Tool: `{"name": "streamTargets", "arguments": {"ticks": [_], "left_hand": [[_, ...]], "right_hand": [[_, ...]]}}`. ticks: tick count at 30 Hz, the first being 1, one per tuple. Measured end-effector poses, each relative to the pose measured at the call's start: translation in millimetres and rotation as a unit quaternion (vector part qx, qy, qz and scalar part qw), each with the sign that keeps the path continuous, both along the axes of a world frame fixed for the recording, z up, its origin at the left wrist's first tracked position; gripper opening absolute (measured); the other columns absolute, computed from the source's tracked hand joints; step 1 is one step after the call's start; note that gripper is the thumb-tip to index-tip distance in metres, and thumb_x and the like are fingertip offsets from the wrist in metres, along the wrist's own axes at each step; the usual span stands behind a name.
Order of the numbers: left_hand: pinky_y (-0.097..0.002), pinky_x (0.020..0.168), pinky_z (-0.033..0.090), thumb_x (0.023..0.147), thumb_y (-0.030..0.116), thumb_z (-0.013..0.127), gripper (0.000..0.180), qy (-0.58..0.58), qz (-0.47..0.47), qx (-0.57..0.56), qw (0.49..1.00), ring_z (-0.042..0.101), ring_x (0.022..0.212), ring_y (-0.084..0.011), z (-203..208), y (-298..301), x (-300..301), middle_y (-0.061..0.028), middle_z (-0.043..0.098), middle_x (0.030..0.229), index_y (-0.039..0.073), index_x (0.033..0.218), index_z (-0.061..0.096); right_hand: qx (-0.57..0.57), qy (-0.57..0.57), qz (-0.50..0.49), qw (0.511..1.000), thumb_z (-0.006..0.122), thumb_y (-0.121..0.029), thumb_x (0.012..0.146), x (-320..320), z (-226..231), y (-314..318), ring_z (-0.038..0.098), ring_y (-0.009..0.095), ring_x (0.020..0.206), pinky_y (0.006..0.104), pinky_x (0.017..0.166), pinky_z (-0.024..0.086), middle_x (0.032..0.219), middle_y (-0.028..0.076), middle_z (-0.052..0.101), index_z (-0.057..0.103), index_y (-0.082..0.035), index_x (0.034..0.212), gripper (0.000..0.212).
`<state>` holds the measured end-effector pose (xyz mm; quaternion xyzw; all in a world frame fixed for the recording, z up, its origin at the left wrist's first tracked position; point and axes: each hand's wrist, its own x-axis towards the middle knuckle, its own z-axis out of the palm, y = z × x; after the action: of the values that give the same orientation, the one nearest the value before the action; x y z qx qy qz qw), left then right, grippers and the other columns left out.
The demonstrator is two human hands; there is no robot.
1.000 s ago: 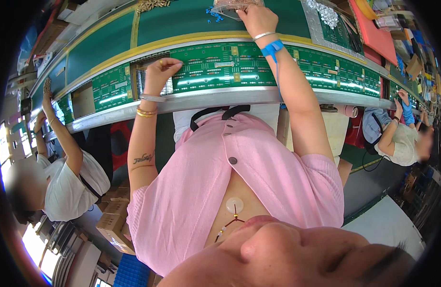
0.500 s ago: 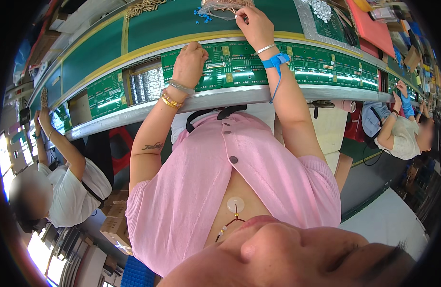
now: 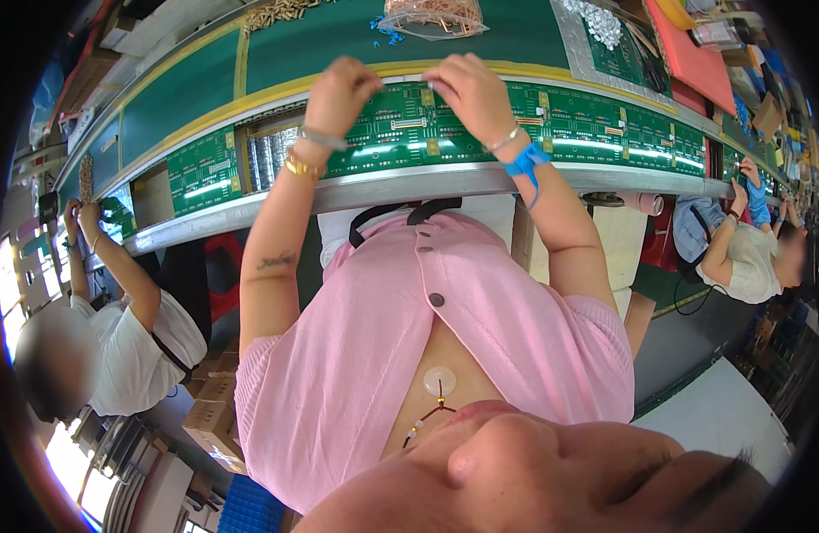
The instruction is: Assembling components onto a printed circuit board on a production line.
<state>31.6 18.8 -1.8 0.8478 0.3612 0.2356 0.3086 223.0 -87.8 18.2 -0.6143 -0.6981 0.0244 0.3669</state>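
Over the far edge of a green circuit board (image 3: 393, 140), my left hand (image 3: 337, 98) is closed in a pinch; whatever its fingertips hold is too small to make out. My right hand (image 3: 473, 96), also pinched, faces it above the same row of boards, with thumb and fingertips together. Between the two hands, small fitted parts and a pale connector strip show on the board. A blue strap (image 3: 527, 162) circles my right wrist. Beyond the hands lies a clear plastic bag (image 3: 434, 18) of thin copper-coloured pieces, with small blue components (image 3: 387, 35) beside it.
A metal rail (image 3: 409, 182) runs along the near side of the board line. Brass-coloured parts (image 3: 281, 12) lie far left, white parts (image 3: 596, 25) far right, near a red-pink sheet (image 3: 689, 53). One co-worker (image 3: 143, 355) sits at left, others (image 3: 743, 253) at right.
My right hand has come back from the plastic bag to above the boards. My left hand has shifted slightly away from me and to the left, its fingertips now turned toward the right hand.
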Motion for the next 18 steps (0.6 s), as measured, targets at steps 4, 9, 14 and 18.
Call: {"name": "streamTargets", "arguments": {"ticks": [4, 9, 14, 18], "left_hand": [[-0.0296, 0.065, 0.049, 0.073, 0.021, 0.070, 0.018, 0.012, 0.071, 0.129, 0.989, 0.059, 0.069, -0.0186, -17, 49, 22, -0.0045, 0.062, 0.086, 0.009, 0.086, 0.068], [-0.0346, 0.069, 0.049, 0.070, 0.024, 0.071, 0.016, 0.033, 0.047, 0.070, 0.996, 0.060, 0.077, -0.0217, -22, 70, 34, -0.0055, 0.061, 0.082, 0.011, 0.079, 0.069], [-0.0313, 0.065, 0.050, 0.071, 0.022, 0.071, 0.013, 0.011, 0.031, 0.021, 0.999, 0.062, 0.071, -0.0192, -15, 69, 35, -0.0057, 0.064, 0.077, 0.011, 0.078, 0.069], [-0.0252, 0.061, 0.050, 0.072, 0.015, 0.070, 0.010, -0.120, 0.040, -0.095, 0.987, 0.061, 0.064, -0.0108, -7, 44, 16, -0.0053, 0.066, 0.071, 0.007, 0.079, 0.068]], "right_hand": [[-0.062, -0.028, 0.056, 0.996, 0.065, -0.010, 0.071, -12, -14, -24, 0.053, 0.021, 0.078, 0.0331, 0.063, 0.047, 0.078, 0.001, 0.056, 0.062, -0.013, 0.080, 0.010], [-0.078, -0.047, 0.078, 0.993, 0.065, -0.010, 0.070, -20, -22, -20, 0.052, 0.020, 0.077, 0.0307, 0.066, 0.047, 0.078, 0.000, 0.056, 0.064, -0.011, 0.081, 0.011], [-0.059, -0.083, 0.118, 0.988, 0.060, -0.011, 0.069, -18, -19, -14, 0.052, 0.022, 0.078, 0.0326, 0.066, 0.046, 0.077, 0.004, 0.053, 0.061, -0.010, 0.077, 0.008], [-0.056, -0.155, 0.136, 0.977, 0.053, -0.011, 0.070, -16, -21, -20, 0.051, 0.023, 0.083, 0.0333, 0.071, 0.046, 0.084, 0.006, 0.054, 0.060, -0.009, 0.081, 0.013]]}}
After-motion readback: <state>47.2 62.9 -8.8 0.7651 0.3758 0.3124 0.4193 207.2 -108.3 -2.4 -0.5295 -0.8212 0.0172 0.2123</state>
